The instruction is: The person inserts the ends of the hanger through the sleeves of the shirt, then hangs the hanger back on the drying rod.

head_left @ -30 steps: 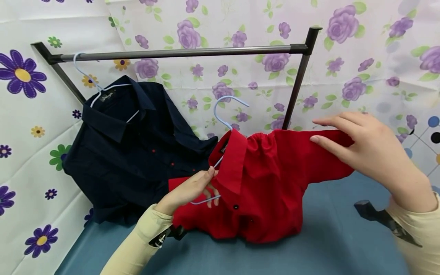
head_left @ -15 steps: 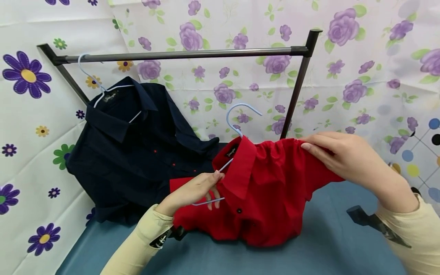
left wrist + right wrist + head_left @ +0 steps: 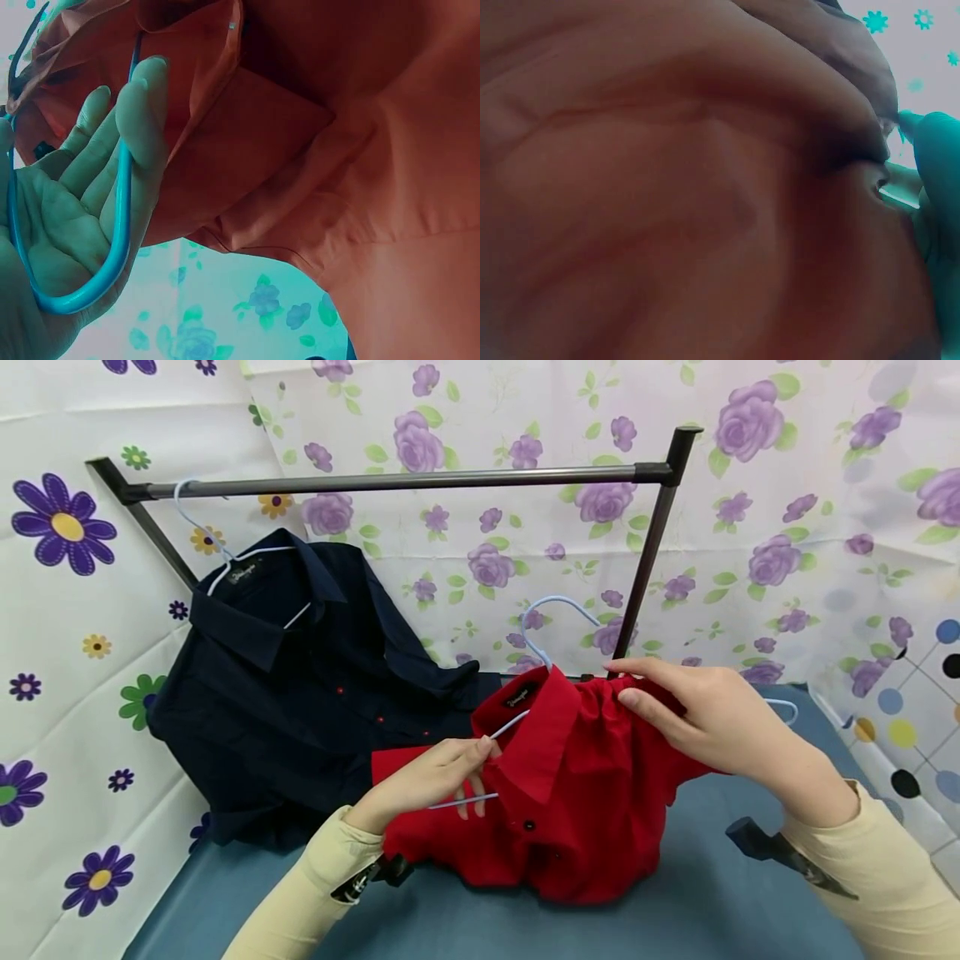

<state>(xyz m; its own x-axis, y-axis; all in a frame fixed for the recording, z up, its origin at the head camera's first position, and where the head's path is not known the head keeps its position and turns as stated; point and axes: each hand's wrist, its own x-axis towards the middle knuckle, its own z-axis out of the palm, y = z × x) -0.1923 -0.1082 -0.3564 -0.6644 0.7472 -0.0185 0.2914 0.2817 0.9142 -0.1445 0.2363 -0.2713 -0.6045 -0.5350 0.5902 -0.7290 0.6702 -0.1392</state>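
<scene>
A red shirt (image 3: 600,810) with dark buttons lies half on a light blue hanger (image 3: 540,652), whose hook sticks up above the collar. My left hand (image 3: 427,777) grips the hanger's bare arm below the collar. In the left wrist view the hanger's rounded end (image 3: 82,300) crosses the palm, with the shirt collar (image 3: 240,150) beside the fingers. My right hand (image 3: 712,718) pinches the gathered shoulder of the shirt on its other side, over the hanger's covered arm. Red cloth (image 3: 705,225) fills most of the right wrist view, and the fingertips are partly hidden.
A navy shirt (image 3: 300,710) on another light blue hanger (image 3: 202,522) hangs from the dark rail (image 3: 420,482) at the left. The rack's right post (image 3: 652,552) rises behind the red shirt. A light blue hanger end (image 3: 786,710) shows beyond my right hand on the blue tabletop (image 3: 720,893).
My right hand has come down and left onto the shirt's shoulder, bunching its cloth toward the collar. The hanger hook has shifted right and lower. My left hand keeps its hold.
</scene>
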